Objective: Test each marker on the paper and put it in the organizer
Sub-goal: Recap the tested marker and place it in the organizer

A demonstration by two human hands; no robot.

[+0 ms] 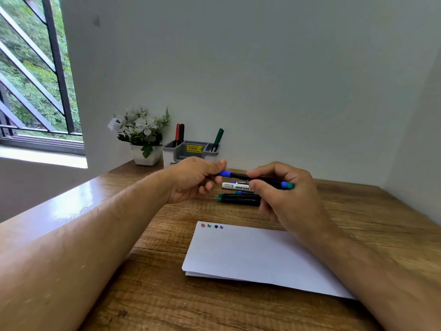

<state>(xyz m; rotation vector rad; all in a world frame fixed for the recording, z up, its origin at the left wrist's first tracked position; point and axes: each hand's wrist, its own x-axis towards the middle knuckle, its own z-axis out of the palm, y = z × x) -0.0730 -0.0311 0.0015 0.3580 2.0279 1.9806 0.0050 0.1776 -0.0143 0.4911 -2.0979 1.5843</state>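
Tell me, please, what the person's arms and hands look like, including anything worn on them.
Both forearms are bare as far as the frame shows: no sleeves, watch, bracelets or gloves. The left hand and right hand show no rings, and the nails are short.

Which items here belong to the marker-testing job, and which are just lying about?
Job: blue marker held by left hand and right hand; table markers; paper; organizer.
Lying about: flower pot; window.

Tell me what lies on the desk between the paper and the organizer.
In the head view, loose markers lie between the paper and the organizer, with both hands above them.
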